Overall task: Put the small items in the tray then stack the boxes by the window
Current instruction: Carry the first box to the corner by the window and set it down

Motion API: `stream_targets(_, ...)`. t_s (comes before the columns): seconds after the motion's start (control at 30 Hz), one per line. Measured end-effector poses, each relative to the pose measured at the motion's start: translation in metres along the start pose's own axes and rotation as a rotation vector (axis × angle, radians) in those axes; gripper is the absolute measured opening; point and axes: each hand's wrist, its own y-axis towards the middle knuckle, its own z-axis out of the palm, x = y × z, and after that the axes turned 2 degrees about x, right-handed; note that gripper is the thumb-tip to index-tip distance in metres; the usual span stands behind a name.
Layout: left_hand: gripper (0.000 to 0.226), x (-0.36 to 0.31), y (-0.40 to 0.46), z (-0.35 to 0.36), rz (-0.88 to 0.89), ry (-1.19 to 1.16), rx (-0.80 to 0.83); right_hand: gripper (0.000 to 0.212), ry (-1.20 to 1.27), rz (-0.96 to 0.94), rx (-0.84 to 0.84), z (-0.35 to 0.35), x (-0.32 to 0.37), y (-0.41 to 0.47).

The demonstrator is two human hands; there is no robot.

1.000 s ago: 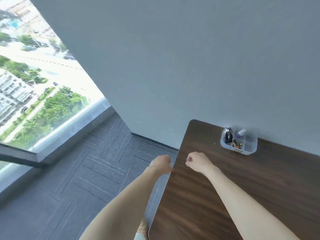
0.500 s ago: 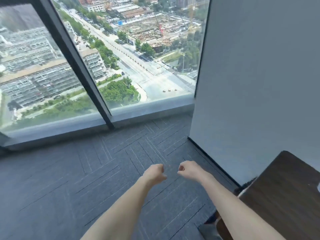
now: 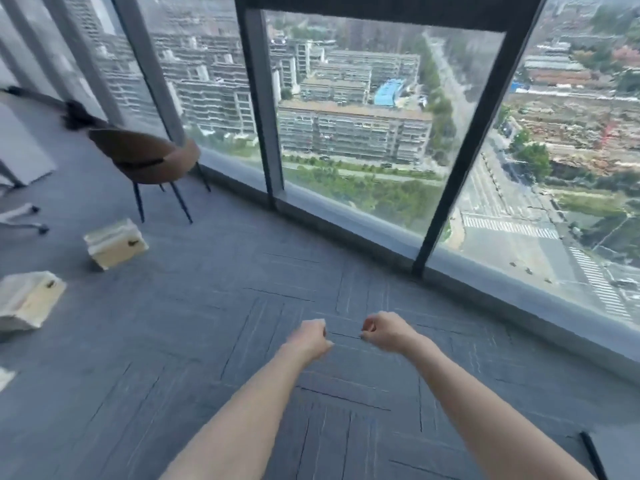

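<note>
Two pale wooden boxes with small latches lie apart on the grey carpet at the left: one box (image 3: 116, 243) near the chair, another box (image 3: 29, 299) closer to the left edge. A pale corner of a third thing (image 3: 5, 375) peeks in at the far left. My left hand (image 3: 309, 337) and my right hand (image 3: 384, 330) hover side by side over the carpet, both curled into loose fists with nothing in them, well to the right of the boxes. The tray and the table are out of view.
Floor-to-ceiling windows (image 3: 353, 116) with dark frames run across the back, with a low sill (image 3: 381, 233) below. A brown chair (image 3: 145, 157) on thin dark legs stands at the left by the glass. A wheeled chair base (image 3: 24, 218) sits at the far left.
My view has swung left from the table and the wall to the windows. The tray and table have left the frame; the boxes and the chair have come in. Both hands stay curled.
</note>
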Motion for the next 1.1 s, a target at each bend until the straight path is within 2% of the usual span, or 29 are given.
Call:
stream_targets(0.43,0.028,0.293,0.027,-0.159,-0.538,-0.395,-0.207,0.029,-0.299,-0.445,0.309,0.039,0.339,0.236)
stream_targets(0.67,0.026,0.413,0.008,-0.23,-0.797,-0.555,-0.32,0.033,-0.451,-0.677,0.432,0.066,0.524,0.302)
stream_targets(0.9,0.02,0.544,-0.013,-0.259,-0.952,-0.71,-0.402,0.028,-0.531,-0.791,0.561,0.133,0.68,0.337)
stream_targets(1.1,0.027,0.687,-0.02,-0.287,-0.998,-0.782,-0.451,0.028,-0.638,-0.851,0.574,0.204,0.822,0.37)
